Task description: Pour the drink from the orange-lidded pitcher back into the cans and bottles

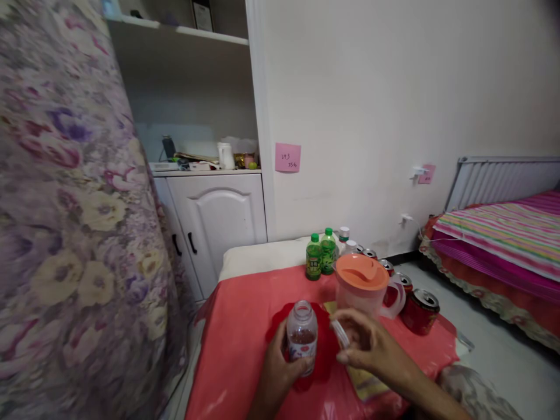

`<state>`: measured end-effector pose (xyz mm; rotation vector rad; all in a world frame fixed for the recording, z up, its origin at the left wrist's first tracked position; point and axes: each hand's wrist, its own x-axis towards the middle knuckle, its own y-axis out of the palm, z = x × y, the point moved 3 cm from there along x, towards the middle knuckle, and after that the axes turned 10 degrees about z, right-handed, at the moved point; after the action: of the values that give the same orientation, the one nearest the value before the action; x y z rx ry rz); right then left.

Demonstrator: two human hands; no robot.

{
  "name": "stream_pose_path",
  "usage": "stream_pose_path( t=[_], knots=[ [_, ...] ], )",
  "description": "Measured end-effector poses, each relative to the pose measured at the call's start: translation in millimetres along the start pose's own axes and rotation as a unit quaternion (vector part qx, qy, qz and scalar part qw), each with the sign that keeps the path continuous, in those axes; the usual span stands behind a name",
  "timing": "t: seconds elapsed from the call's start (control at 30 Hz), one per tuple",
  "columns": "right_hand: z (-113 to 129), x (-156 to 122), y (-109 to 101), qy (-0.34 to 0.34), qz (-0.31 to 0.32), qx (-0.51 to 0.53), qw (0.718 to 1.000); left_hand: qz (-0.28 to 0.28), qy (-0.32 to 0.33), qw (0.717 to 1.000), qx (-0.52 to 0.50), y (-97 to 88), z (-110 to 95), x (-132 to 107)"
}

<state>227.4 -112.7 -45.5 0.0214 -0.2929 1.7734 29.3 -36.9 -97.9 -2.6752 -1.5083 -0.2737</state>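
Note:
My left hand [280,364] is wrapped round a small clear bottle [301,335] with an open mouth and dark red contents, held upright over the red tablecloth [245,338]. Beside it, my right hand [371,344] pinches the bottle's white cap [340,333], a little to the right of the bottle's neck. Just behind my right hand stands a clear jug with an orange lid [362,283].
Two green bottles [321,255], white-capped bottles and several red cans [420,311] stand at the table's far side. A flowered curtain [70,221] fills the left. A white cupboard [219,221] is behind, a striped bed [503,239] at the right.

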Motion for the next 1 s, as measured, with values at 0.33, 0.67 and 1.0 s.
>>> stream_pose_path(
  t=[0.33, 0.67, 1.0],
  knots=[
    [77, 59, 8, -0.078, 0.091, -0.304, 0.945, 0.028, 0.004, 0.999, -0.021, 5.2, -11, -2],
    [100, 75, 3, -0.079, 0.215, -0.400, 0.887, 0.021, -0.007, 0.999, -0.029, 7.5, -16, -2],
    [119, 80, 6, -0.091, 0.280, -0.441, 0.848, 0.028, -0.006, 0.999, -0.022, 6.0, -13, -3]
  ],
)
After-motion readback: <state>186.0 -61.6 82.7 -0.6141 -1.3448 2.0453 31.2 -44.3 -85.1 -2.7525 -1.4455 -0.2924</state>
